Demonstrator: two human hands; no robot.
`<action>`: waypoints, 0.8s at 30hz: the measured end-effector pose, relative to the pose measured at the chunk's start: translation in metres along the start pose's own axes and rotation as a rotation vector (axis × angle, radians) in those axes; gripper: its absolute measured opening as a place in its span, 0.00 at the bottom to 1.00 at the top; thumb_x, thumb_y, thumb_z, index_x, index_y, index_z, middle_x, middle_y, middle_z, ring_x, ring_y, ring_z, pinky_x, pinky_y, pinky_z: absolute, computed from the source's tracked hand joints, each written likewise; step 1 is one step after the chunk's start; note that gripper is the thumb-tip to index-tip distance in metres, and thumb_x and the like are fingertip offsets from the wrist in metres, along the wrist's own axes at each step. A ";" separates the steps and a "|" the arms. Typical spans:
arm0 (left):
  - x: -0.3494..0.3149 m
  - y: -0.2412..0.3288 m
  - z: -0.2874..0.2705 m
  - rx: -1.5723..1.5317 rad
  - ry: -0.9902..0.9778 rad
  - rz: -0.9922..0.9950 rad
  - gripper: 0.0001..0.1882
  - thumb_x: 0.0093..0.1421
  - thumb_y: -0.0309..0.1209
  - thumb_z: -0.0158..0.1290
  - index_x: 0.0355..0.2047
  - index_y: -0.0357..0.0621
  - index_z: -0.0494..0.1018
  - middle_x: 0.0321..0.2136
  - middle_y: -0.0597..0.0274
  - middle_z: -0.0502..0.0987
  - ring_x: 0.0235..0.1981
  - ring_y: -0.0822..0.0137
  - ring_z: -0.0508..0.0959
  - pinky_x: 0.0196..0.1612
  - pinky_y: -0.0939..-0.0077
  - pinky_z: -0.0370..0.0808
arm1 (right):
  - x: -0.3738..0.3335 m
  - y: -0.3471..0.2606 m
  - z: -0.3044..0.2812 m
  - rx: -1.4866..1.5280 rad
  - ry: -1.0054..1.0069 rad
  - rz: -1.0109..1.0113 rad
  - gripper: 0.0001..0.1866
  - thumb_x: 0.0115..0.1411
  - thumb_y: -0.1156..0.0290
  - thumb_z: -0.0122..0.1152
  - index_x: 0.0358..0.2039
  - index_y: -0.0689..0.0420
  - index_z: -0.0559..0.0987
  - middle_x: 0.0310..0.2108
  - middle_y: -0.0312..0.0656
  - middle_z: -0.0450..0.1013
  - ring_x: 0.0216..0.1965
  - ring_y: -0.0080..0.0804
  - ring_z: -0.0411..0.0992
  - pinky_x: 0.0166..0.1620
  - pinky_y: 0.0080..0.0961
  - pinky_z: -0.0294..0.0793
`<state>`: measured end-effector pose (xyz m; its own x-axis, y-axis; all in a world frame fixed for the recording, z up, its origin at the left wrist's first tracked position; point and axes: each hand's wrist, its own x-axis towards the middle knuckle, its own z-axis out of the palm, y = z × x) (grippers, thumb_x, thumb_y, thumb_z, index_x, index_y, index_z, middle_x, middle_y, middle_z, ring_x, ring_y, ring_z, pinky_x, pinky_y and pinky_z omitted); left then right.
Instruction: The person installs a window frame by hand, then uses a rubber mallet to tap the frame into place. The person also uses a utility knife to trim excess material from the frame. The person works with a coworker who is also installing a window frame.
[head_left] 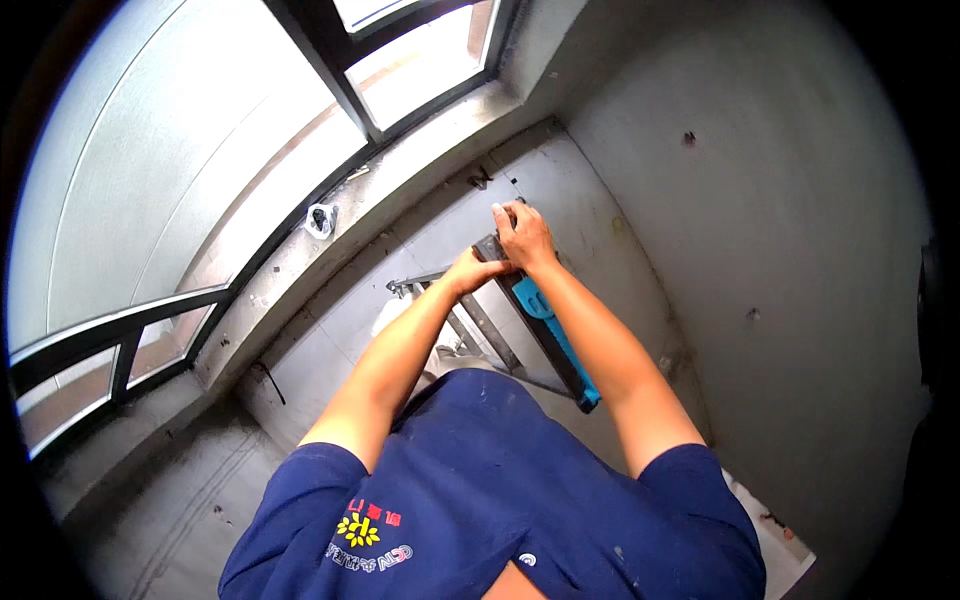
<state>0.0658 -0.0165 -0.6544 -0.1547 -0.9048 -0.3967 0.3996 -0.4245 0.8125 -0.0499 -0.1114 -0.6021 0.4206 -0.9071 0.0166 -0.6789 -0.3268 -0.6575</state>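
Observation:
My left hand (472,275) grips the upper end of a dark, narrow bar (548,345), its thumb lying across the top. Just beyond it, my right hand (527,240) has its fingers bent together over the bar's far end. A small dark bit shows by those fingertips, but I cannot make out what they pinch. Along the bar's right side lies a long bright-blue piece (537,300), wider at its upper end and partly covered by my right forearm. Under my hands stands a grey metal frame with rungs (482,322), like a small ladder or stand.
A window with dark frames (345,100) fills the left, above a dusty sill (290,250). On the sill lies a crumpled white plastic piece (321,220). Grey walls (740,220) rise at the right. The floor is pale tile (570,185), with a dark scrap (480,179) near the sill.

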 end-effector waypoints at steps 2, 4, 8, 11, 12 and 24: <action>-0.007 0.009 0.003 0.066 -0.024 -0.019 0.18 0.53 0.32 0.66 0.43 0.39 0.78 0.37 0.65 0.81 0.38 0.71 0.78 0.45 0.74 0.75 | -0.007 0.010 0.000 -0.034 0.146 -0.095 0.19 0.62 0.55 0.59 0.41 0.60 0.80 0.44 0.50 0.76 0.48 0.51 0.71 0.53 0.40 0.70; -0.001 0.000 -0.001 0.015 0.013 0.012 0.19 0.52 0.34 0.68 0.42 0.40 0.78 0.37 0.65 0.81 0.38 0.71 0.78 0.45 0.73 0.75 | -0.028 0.001 -0.023 -0.083 0.236 -0.024 0.23 0.60 0.57 0.63 0.49 0.61 0.76 0.52 0.51 0.70 0.56 0.52 0.66 0.59 0.42 0.64; -0.007 0.010 -0.001 0.077 0.016 -0.109 0.21 0.52 0.38 0.69 0.41 0.39 0.78 0.36 0.65 0.81 0.38 0.70 0.78 0.45 0.73 0.75 | -0.132 0.004 -0.080 -0.309 0.223 0.037 0.34 0.58 0.52 0.63 0.59 0.61 0.69 0.58 0.55 0.65 0.59 0.56 0.62 0.61 0.48 0.59; -0.006 0.021 0.000 0.084 -0.008 -0.149 0.22 0.53 0.40 0.68 0.42 0.39 0.78 0.37 0.64 0.81 0.39 0.70 0.78 0.46 0.73 0.75 | -0.200 0.016 -0.096 -0.472 0.062 0.139 0.38 0.58 0.50 0.62 0.62 0.61 0.65 0.58 0.55 0.65 0.58 0.56 0.63 0.60 0.48 0.60; -0.006 0.018 -0.001 0.097 -0.010 -0.144 0.22 0.53 0.40 0.68 0.42 0.39 0.79 0.38 0.63 0.82 0.40 0.71 0.79 0.47 0.73 0.75 | -0.210 0.018 -0.092 -0.507 0.022 0.173 0.39 0.58 0.49 0.62 0.62 0.61 0.65 0.57 0.56 0.65 0.57 0.56 0.64 0.59 0.48 0.62; -0.001 -0.009 -0.017 0.157 0.013 -0.076 0.22 0.58 0.43 0.63 0.40 0.35 0.78 0.38 0.60 0.80 0.38 0.69 0.77 0.45 0.71 0.73 | -0.211 0.016 -0.077 -0.512 -0.031 0.318 0.41 0.56 0.47 0.63 0.62 0.61 0.64 0.52 0.54 0.69 0.51 0.54 0.68 0.53 0.47 0.68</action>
<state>0.0779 -0.0110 -0.6688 -0.1671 -0.8697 -0.4644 0.2405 -0.4928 0.8362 -0.1954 0.0543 -0.5578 0.1618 -0.9757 -0.1479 -0.9745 -0.1343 -0.1800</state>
